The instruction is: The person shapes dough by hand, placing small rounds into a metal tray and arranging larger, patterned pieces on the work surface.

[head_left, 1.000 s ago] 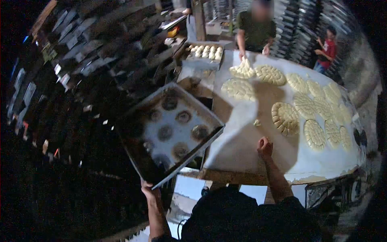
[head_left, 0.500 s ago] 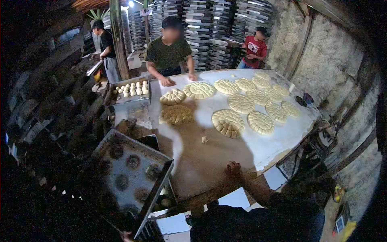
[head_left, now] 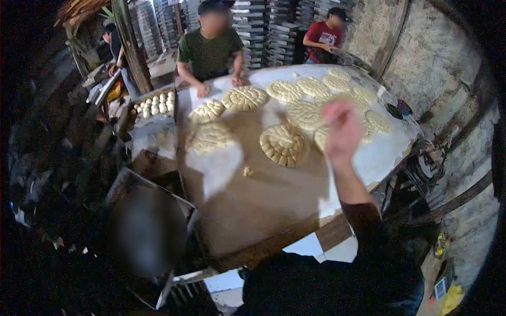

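My right hand [head_left: 343, 131] is raised over the right part of the table, smeared by motion, so its fingers do not show clearly. Behind it, partly covered, are several flat rounds of scored dough, among them one dough round [head_left: 304, 114] just to its left. A nearer dough round [head_left: 283, 146] lies in the middle, with a small dough scrap [head_left: 247, 171] below it. My left hand is out of view. At the lower left, the dark baking tray [head_left: 158, 188] is tilted, and a blurred patch hides much of it.
Across the table [head_left: 263, 205] a person in a green shirt [head_left: 211, 55] has both hands near the dough. A person in red [head_left: 321, 42] stands at the far right, another [head_left: 118, 52] at the far left. A tray of dough balls [head_left: 155, 105] sits at the left edge.
My right hand has risen from the table's near edge, moving forward and right. My left hand, at the tray's lower edge before, has left the view. The whole view has shifted.
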Tool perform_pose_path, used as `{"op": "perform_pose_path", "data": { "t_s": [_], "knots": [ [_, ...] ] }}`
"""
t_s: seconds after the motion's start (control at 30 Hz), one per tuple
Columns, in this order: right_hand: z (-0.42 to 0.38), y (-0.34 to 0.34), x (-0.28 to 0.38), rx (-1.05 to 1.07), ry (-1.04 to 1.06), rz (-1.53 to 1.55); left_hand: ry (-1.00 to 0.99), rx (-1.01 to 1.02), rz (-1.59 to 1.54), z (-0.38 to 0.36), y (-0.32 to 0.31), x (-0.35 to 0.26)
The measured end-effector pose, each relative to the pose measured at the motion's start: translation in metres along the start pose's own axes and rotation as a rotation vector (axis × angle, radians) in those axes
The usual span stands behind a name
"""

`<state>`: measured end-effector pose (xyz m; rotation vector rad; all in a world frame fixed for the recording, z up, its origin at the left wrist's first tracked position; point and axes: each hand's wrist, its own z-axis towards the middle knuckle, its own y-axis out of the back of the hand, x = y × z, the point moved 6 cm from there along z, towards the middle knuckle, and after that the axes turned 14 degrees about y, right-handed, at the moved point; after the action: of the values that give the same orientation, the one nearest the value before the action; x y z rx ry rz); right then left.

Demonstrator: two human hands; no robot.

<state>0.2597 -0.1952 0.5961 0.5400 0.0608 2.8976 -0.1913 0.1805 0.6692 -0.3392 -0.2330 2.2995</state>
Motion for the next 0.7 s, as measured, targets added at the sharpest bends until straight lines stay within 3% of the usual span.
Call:
{"op": "perform_pose_path", "data": {
  "t_s": [0.03, 0.07, 0.2, 0.4, 0.7],
  "knots": [
    [0.054, 0.012, 0.052, -0.15, 0.399, 0.317, -0.143, 0.127, -0.22, 0.007, -0.016, -0.043],
    [0.09, 0.027, 0.085, -0.179, 0.625, 0.371, -0.261, 0.256, -0.404, 0.01, -0.03, -0.087],
    [0.136, 0.052, 0.149, 0.076, 1.091, 0.352, -0.671, 0.623, -0.866, 0.005, -0.049, -0.244],
    [0.128, 0.024, 0.121, 0.463, 1.239, 0.398, -0.933, 0.859, -1.102, -0.018, -0.051, -0.379],
    [0.126, 0.018, 0.054, 0.494, 1.3, 0.529, -0.952, 1.005, -1.054, -0.04, -0.065, -0.447]
  ]
}}
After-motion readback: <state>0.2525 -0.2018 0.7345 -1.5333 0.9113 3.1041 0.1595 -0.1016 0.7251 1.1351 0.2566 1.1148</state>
